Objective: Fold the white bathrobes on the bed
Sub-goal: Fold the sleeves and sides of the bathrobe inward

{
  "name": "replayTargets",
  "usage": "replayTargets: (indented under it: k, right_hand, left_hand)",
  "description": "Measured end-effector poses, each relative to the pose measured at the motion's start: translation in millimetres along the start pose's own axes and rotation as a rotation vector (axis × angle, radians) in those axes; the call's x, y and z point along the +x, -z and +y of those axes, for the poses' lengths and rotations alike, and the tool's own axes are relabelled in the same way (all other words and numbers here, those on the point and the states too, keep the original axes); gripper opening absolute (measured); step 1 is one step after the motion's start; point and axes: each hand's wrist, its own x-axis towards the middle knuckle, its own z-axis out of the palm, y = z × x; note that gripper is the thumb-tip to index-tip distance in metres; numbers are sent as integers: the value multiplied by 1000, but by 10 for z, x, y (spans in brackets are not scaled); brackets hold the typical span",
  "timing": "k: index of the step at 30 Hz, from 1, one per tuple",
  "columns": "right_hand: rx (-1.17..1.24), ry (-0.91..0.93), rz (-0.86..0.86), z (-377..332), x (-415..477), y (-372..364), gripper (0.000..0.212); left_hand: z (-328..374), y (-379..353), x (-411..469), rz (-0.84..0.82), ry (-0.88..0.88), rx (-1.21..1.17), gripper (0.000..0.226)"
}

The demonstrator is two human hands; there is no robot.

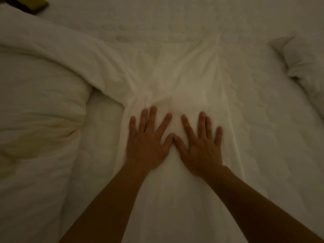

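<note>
In the head view, one white bathrobe of thin, creased cloth [184, 81] is spread as a long strip down the middle of the white quilted bed [263, 137]. Two bare hands are pressed flat on it, side by side, with thumbs touching. The left hand [149, 142] is laid palm down, fingers splayed, gripping nothing; the right hand [201, 148] is likewise flattened and unclenched. One puffy white duvet, softly rumpled, [40, 111] is heaped at the left. One white pillow [305, 67] is seen at the right edge. A dark olive object [33, 5] is partly visible at the top left corner.
</note>
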Motion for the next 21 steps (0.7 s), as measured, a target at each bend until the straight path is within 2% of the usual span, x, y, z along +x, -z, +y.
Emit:
replayTargets:
  k: [4,8,14,21]
  right_hand:
    - [7,12,24,72,873,76,72]
    - [-20,43,44,171,1772,158,76]
    - [21,-44,11,342,2992,330,84]
    - [43,-66,96,446,3285,290,88]
  left_hand:
    - [-177,-131,865,63,9,31,64]
    - [-274,-227,1683,40,35,75,67]
    - [-660,-188,2810,-175,65,6,72]
    - [-1248,-167,3621,-247,-13,-32,63]
